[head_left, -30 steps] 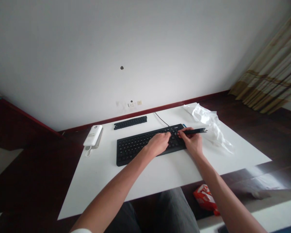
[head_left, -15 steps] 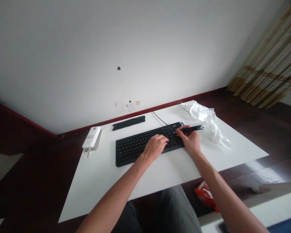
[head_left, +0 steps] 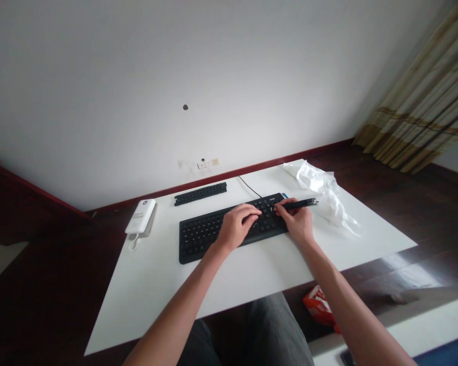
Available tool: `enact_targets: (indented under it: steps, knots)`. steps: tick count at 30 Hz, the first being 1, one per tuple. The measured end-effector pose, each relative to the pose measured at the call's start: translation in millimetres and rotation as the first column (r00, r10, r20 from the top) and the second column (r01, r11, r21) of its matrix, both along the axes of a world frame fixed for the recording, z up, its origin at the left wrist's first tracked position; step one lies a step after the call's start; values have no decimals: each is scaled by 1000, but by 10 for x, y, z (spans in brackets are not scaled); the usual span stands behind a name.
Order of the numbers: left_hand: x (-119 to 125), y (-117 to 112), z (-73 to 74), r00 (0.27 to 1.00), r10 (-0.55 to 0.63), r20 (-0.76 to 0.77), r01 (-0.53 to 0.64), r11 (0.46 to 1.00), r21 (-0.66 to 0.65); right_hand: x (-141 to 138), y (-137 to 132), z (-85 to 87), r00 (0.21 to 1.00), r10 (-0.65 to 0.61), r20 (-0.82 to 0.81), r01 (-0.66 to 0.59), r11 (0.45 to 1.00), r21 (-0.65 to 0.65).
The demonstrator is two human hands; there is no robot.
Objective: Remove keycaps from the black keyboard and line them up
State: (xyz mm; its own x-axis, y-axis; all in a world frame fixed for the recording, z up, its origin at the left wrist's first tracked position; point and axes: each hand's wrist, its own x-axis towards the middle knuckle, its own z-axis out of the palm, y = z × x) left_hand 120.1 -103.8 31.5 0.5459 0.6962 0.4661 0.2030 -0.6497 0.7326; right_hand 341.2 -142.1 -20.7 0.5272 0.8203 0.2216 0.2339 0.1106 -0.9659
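Observation:
A black keyboard [head_left: 198, 236] lies on the white table, its cable running off the back. Over its right-middle keys is my left hand [head_left: 236, 221], with thumb and fingertips drawn close together in a pinch. Whether something small is between them I cannot make out. My right hand [head_left: 298, 221] is closed around a black pen-shaped tool [head_left: 299, 204], over the keyboard's right end. The tool slants, with its metal end pointing right and its other end down near the number keys.
A long black ridged strip [head_left: 200, 194] lies behind the keyboard. At the left edge of the table [head_left: 137, 300] sits a white power bank [head_left: 140, 216] with a short cord. Crumpled clear plastic [head_left: 320, 188] lies at the right. A red packet [head_left: 320, 307] is below the table.
My left hand has turned and shifted slightly left, bringing its thumb into view near the fingertips. My right hand keeps the tool in nearly the same place. The view has shifted slightly.

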Motion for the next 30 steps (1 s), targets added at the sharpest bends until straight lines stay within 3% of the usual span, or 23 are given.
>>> enact_targets:
  steps: [3, 6, 8, 9, 10, 13, 15, 19, 20, 22, 24, 27, 30]
  knots:
    - [-167, 138, 41, 966, 145, 212, -77, 950, -302, 11, 8, -15, 1000, -8, 15, 8, 1000, -12]
    - [-308, 214, -28, 878, 276, 390, 45, 765, -643, 23, 15, -26, 999, -11, 40, 12, 1000, -17]
    - [-358, 208, -92, 842, 309, 442, 138, 669, -730, 28, 15, -27, 999, -10, 52, 11, 1000, -18]
    - [-369, 193, -121, 843, 305, 443, 152, 655, -740, 29, 13, -27, 998, -9, 56, 10, 1000, -21]
    - [-371, 174, -147, 856, 293, 425, 136, 667, -733, 30, 11, -27, 998, -9, 59, 11, 1000, -25]
    - [-354, 119, -214, 925, 231, 301, 1, 790, -612, 27, 5, -28, 998, -16, 62, 18, 999, -37]
    - [-346, 100, -257, 951, 190, 243, -28, 837, -546, 25, 6, -28, 998, -19, 57, 21, 999, -39]
    - [-386, 104, -324, 936, 161, 312, 73, 781, -620, 25, 20, -2, 1000, -28, 3, 28, 999, -30]
    - [-405, 108, -329, 940, 154, 304, 66, 793, -606, 20, 20, 13, 999, -28, -32, 28, 999, -17]
    - [-446, 109, -323, 972, 120, 202, -11, 883, -470, -5, 5, 51, 993, -3, -115, 6, 1000, 20]
    - [-478, 90, -302, 996, 89, 9, -84, 969, -230, -61, -37, 85, 981, 62, -183, -56, 998, 41]
    - [-484, 24, -269, 963, 70, -259, -62, 997, 40, -203, -136, 116, 969, 162, -185, -169, 985, -22]
    - [-446, -52, -262, 920, 66, -387, -13, 990, 139, -350, -222, 133, 978, 207, -40, -210, 969, -133]
